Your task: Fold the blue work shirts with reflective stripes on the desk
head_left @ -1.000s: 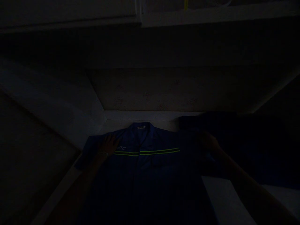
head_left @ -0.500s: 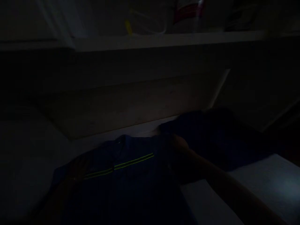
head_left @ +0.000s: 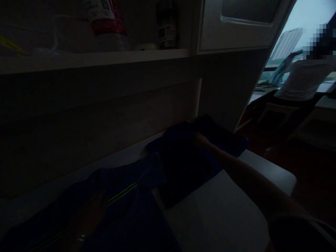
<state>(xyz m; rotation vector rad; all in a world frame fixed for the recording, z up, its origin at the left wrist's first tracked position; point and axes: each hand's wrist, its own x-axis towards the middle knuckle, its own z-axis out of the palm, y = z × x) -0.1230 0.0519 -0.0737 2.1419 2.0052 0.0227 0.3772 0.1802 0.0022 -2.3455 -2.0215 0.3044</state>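
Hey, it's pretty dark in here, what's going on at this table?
A dark blue work shirt lies spread on a white table. The person's left hand rests flat on its chest by the yellow-green stripe; the right hand reaches to the outstretched sleeve. Too dark to tell whether it grips the cloth.

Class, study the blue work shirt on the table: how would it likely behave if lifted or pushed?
Probably floppy: the blue work shirt lies flat with folds, its sleeve bunched at the right hand. Likely light, and it should crumple rather than slide whole on the smooth table. Unlikely to roll or tip; the left hand rests flat on it.
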